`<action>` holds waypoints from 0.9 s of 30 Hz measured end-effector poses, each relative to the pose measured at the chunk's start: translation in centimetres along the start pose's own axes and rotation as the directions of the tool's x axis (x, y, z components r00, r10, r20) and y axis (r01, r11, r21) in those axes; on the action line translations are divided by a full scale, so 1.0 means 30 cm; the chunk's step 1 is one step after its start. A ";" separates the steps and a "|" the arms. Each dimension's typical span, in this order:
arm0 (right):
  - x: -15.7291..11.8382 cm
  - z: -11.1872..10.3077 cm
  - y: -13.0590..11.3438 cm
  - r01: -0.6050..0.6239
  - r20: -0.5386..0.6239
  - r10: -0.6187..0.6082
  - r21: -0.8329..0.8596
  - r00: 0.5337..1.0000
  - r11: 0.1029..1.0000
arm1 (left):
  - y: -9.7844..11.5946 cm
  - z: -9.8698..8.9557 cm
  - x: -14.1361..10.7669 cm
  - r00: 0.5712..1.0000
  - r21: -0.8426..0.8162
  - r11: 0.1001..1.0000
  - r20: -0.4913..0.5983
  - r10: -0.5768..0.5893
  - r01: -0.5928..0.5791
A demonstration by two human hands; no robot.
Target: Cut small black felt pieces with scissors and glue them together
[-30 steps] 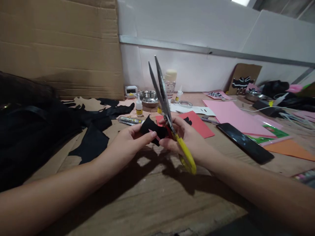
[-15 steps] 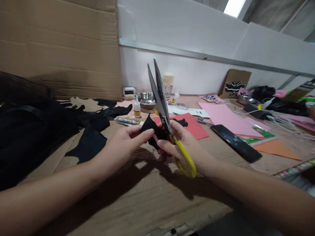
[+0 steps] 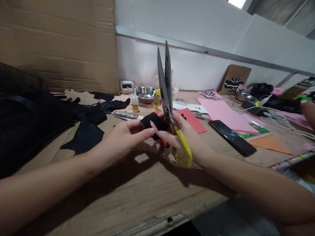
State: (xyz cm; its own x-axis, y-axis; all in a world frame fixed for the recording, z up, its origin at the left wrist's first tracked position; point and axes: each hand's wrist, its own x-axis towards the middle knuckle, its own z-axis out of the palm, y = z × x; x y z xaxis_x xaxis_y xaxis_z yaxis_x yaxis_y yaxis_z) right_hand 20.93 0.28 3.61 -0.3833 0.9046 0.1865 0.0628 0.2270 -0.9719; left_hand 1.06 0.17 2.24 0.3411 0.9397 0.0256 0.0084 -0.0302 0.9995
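My left hand (image 3: 125, 136) is closed, pinching a piece of black fabric (image 3: 149, 120) between thumb and fingers. A small pointed slip of pink paper (image 3: 154, 126) lies over the fabric, at the tips of both thumbs. My right hand (image 3: 188, 136) is closed too, steadying the fabric's other side. Hooked in that same hand is a pair of yellow-handled scissors (image 3: 167, 95), blades upward and slightly parted, not touching the fabric with their tips. Something small and red (image 3: 165, 143) shows under the right fingers; its kind is unclear.
Black fabric scraps (image 3: 85, 134) lie at the left by a cardboard sheet (image 3: 59, 46). Behind the hands are a glue bottle (image 3: 135, 102), a metal bowl (image 3: 145, 93) and red paper (image 3: 197, 123). A phone (image 3: 232, 137) and pink sheets (image 3: 226, 116) lie right.
The scissors have swung more upright. Black fabric and the pink slip have turned between my fingers, so more pink shows. The whole view has shifted slightly.
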 end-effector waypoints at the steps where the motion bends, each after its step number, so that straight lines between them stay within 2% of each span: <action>1: 0.002 -0.003 0.004 0.015 -0.002 -0.015 0.000 1.000 1.000 | -0.001 0.002 -0.001 1.000 0.002 1.000 0.008 -0.008 0.008; 5: -0.006 -0.013 0.017 0.037 0.032 -0.038 0.015 0.999 0.999 | 0.021 -0.007 -0.001 0.999 0.062 0.998 0.004 0.031 -0.032; 7: -0.019 -0.019 0.013 -0.003 0.061 0.003 0.006 0.998 1.000 | 0.051 -0.030 0.007 0.988 0.175 0.978 -0.079 0.130 -0.114; 9: -0.032 -0.027 0.003 -0.013 0.084 0.016 -0.034 0.996 0.999 | 0.089 -0.061 0.015 0.956 0.249 0.949 -0.169 0.238 -0.192; 11: -0.040 -0.036 -0.008 0.008 0.102 0.001 -0.087 0.995 0.996 | 0.128 -0.092 0.022 0.926 0.226 0.940 -0.223 0.305 -0.255; 14: -0.042 -0.044 -0.019 0.002 0.122 0.016 -0.151 0.992 0.988 | 0.173 -0.127 0.026 0.906 0.116 0.936 -0.240 0.350 -0.331; 16: -0.040 -0.047 -0.017 -0.011 0.147 0.033 -0.148 0.989 0.989 | 0.195 -0.141 0.024 0.887 0.068 0.922 -0.253 0.386 -0.381; 19: -0.040 -0.050 0.005 -0.003 0.187 0.026 -0.125 0.982 0.992 | 0.219 -0.154 0.019 0.857 0.085 0.897 -0.268 0.440 -0.434; 21: -0.042 -0.052 0.028 0.014 0.195 0.008 -0.112 0.981 0.994 | 0.230 -0.158 0.013 0.852 0.109 0.895 -0.274 0.446 -0.433; 27: -0.049 -0.048 0.061 0.045 0.197 -0.025 -0.097 0.980 0.994 | 0.239 -0.134 0.007 0.887 0.135 0.928 -0.276 0.371 -0.346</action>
State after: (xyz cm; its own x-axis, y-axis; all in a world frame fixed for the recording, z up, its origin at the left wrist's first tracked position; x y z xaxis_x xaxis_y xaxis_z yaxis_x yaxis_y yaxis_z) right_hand 22.94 -0.09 1.76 -0.5586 0.8098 0.1792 0.1342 0.3014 -0.9440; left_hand -2.60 1.53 9.48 0.0458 0.9162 0.3981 0.0170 -0.3991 0.9167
